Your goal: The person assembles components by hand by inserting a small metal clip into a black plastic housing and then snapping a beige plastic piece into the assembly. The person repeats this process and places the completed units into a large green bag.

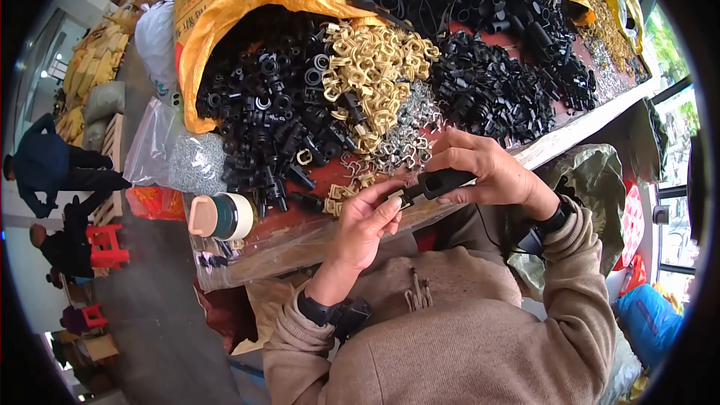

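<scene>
Left hand (pixel 361 231): its thumb and fingers are nearly closed, and the left end of the black part (pixel 448 181) is pinched by them.
Right hand (pixel 484 171): it is curled, and the right end of the part is gripped by its thumb and fingers.
Black part: it is held up by 2 hands above the near edge of the table (pixel 285 255).
Heaps: tan clips (pixel 371 64) and silver clips (pixel 411 121) are piled between 2 heaps of black pieces (pixel 259 109).
Cup (pixel 236 214): it is set near the left corner.
</scene>
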Demonstrator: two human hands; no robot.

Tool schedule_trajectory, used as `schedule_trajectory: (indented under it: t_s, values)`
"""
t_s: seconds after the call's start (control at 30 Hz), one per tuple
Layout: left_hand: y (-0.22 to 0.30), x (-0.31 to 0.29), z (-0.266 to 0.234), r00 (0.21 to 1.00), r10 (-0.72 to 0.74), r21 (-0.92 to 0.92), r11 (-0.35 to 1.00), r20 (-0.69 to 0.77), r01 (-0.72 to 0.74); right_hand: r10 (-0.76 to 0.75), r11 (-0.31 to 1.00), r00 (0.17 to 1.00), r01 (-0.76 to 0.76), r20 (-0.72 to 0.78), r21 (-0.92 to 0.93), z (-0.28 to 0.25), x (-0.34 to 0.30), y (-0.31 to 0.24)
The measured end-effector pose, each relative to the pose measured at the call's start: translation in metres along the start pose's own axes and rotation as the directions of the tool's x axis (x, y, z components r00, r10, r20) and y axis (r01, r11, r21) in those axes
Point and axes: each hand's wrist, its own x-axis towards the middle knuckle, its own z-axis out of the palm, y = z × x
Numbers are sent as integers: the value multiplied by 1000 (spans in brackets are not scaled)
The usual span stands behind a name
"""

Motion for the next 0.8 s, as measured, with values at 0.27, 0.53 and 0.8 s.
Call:
schedule_trajectory:
  t_s: [0.27,0.53,0.8]
  values:
    - [4,5,-2,999,26,169,985,28,-31,-31,998,999,33,39,-54,12,-2,15]
    - [12,12,-12,996,74,125,990,-42,-68,-91,971,991,67,-98,-228,-4,-1,28]
    - [5,6,-8,1000,-9,308,951,13,4,19,1000,999,-19,-37,3,36,-9,17]
